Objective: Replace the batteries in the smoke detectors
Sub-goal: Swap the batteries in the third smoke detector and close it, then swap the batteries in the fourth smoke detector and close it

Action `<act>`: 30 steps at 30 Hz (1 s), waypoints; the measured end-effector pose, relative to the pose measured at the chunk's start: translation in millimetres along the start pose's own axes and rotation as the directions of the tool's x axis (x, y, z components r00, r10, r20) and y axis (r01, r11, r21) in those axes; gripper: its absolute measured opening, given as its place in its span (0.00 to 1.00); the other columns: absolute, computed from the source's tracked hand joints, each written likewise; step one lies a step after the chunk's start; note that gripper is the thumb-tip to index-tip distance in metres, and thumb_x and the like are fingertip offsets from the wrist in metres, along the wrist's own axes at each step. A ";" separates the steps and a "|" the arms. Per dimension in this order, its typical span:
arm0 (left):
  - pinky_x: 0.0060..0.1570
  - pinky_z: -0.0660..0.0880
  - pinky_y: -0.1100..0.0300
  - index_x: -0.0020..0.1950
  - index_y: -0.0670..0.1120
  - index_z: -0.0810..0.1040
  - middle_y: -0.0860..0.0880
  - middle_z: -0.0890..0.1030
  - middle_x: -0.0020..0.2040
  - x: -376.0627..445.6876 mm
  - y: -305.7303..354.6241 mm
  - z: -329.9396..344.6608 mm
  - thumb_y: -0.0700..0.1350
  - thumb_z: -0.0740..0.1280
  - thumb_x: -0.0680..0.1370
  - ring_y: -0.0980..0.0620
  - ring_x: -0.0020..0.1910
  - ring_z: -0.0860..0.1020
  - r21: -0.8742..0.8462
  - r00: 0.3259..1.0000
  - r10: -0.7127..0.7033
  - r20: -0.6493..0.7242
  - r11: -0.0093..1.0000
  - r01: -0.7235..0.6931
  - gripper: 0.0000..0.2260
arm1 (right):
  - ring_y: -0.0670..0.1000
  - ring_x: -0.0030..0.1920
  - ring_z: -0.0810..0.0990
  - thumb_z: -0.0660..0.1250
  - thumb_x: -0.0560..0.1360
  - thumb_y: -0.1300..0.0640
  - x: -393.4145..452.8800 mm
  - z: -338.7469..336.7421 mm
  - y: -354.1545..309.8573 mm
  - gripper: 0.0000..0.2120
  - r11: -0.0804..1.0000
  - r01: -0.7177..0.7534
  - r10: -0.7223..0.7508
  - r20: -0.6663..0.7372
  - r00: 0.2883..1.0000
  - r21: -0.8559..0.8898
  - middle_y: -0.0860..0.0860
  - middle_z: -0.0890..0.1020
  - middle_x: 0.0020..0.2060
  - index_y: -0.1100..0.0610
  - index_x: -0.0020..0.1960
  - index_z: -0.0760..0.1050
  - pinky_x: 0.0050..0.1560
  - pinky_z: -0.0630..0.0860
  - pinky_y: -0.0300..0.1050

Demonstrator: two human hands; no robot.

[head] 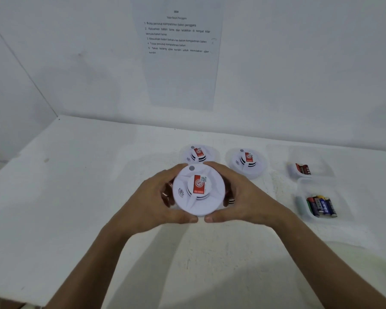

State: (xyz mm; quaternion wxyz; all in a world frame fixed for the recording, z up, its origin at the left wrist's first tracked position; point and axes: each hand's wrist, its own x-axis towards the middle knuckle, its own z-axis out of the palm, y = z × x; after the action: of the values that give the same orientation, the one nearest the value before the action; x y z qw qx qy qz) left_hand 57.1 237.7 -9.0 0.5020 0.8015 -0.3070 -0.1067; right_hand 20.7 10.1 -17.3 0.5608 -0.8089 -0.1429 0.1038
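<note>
Left hand (158, 197) and right hand (239, 197) clasped around the rim of one smoke detector (198, 189) at frame centre, thumbs nearly meeting at its lower edge, fingers curled over the upper edge. Face side up toward the camera, red label (200, 184) and grey test button (191, 168) visible; battery side turned away and hidden. Round body, no long axis; equally near both hands, held symmetrically. Whether lifted or resting on the white table (76, 197): cannot tell. Likely next: flipping or twisting to reach the battery cover.

Just above, two more detectors (198, 153) (246, 160) lying face up. At right of frame, two clear tubs: upper tub (321, 157) with few batteries (303, 168), lower tub (343, 197) with several batteries (321, 206). On the wall at upper centre, a printed instruction sheet (178, 63). Room: white walls, corner at upper left.
</note>
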 end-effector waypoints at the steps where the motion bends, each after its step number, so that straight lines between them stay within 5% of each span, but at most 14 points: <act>1: 0.39 0.74 0.71 0.66 0.60 0.72 0.63 0.80 0.55 3.2 -0.7 -4.2 0.44 0.82 0.61 0.59 0.48 0.80 -0.013 1.000 0.004 -0.010 1.000 -0.004 0.37 | 0.44 0.66 0.75 0.81 0.64 0.61 8.3 -1.4 -0.3 0.45 1.000 -0.003 0.003 0.001 1.000 -0.024 0.40 0.75 0.66 0.48 0.75 0.63 0.58 0.78 0.39; 5: 0.40 0.75 0.71 0.65 0.58 0.73 0.63 0.81 0.54 20.3 -13.1 -29.5 0.43 0.82 0.62 0.60 0.48 0.80 -0.010 0.999 -0.026 -0.048 1.000 0.026 0.35 | 0.45 0.66 0.74 0.83 0.62 0.56 51.9 -5.7 0.2 0.47 0.997 -0.013 0.014 0.008 1.000 -0.071 0.43 0.74 0.67 0.45 0.74 0.63 0.62 0.78 0.49; 9: 0.41 0.77 0.69 0.60 0.61 0.75 0.66 0.81 0.51 43.3 -31.6 -57.6 0.40 0.82 0.62 0.62 0.47 0.79 0.058 0.996 -0.072 -0.055 0.996 0.075 0.32 | 0.47 0.64 0.70 0.83 0.61 0.57 104.8 -4.3 0.2 0.47 0.983 -0.080 0.083 0.013 0.996 -0.167 0.48 0.66 0.67 0.47 0.74 0.64 0.58 0.71 0.34; 14: 0.42 0.73 0.73 0.57 0.54 0.78 0.68 0.80 0.48 66.4 -65.4 -84.8 0.40 0.82 0.62 0.63 0.45 0.77 0.145 0.989 -0.131 -0.067 0.980 0.140 0.27 | 0.49 0.59 0.72 0.82 0.62 0.63 158.5 6.0 1.2 0.36 0.971 -0.138 0.145 0.022 0.989 -0.197 0.50 0.67 0.65 0.48 0.64 0.69 0.50 0.74 0.35; 18: 0.41 0.72 0.75 0.57 0.48 0.80 0.70 0.79 0.45 75.9 -93.0 -95.6 0.39 0.82 0.62 0.65 0.43 0.77 0.179 0.976 -0.196 -0.093 0.961 0.210 0.25 | 0.54 0.61 0.75 0.83 0.59 0.64 186.7 19.2 13.6 0.35 0.954 -0.183 0.183 -0.022 0.983 -0.236 0.53 0.72 0.64 0.57 0.63 0.74 0.56 0.79 0.50; 21: 0.40 0.73 0.74 0.56 0.50 0.79 0.65 0.81 0.42 78.2 -111.7 -98.4 0.41 0.82 0.61 0.67 0.42 0.76 0.207 0.964 -0.248 -0.098 0.942 0.264 0.26 | 0.55 0.64 0.73 0.83 0.60 0.62 199.2 28.6 24.5 0.39 0.932 -0.227 0.224 -0.044 0.974 -0.283 0.54 0.71 0.66 0.58 0.67 0.71 0.63 0.75 0.51; 26: 0.45 0.79 0.59 0.58 0.56 0.78 0.57 0.81 0.50 79.6 -133.8 -99.8 0.55 0.83 0.56 0.55 0.45 0.79 0.260 0.935 -0.344 -0.090 0.898 0.356 0.31 | 0.55 0.67 0.71 0.84 0.59 0.57 210.7 41.4 40.3 0.46 0.895 -0.254 0.252 -0.054 0.966 -0.366 0.55 0.71 0.68 0.60 0.72 0.67 0.67 0.71 0.51; 30: 0.42 0.72 0.64 0.59 0.57 0.77 0.55 0.79 0.52 80.3 -142.7 -100.6 0.59 0.82 0.56 0.57 0.43 0.76 0.324 0.914 -0.385 -0.127 0.855 0.405 0.34 | 0.56 0.66 0.72 0.83 0.57 0.53 215.9 49.4 49.1 0.45 0.873 -0.274 0.259 -0.091 0.961 -0.404 0.57 0.75 0.66 0.62 0.69 0.69 0.65 0.72 0.52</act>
State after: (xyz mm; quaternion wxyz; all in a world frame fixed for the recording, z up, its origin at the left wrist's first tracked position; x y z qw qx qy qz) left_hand 223.5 307.8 -74.6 0.3306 0.9250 -0.1353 -0.1293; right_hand 212.6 112.3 -82.2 0.3598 -0.9225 -0.0393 0.1338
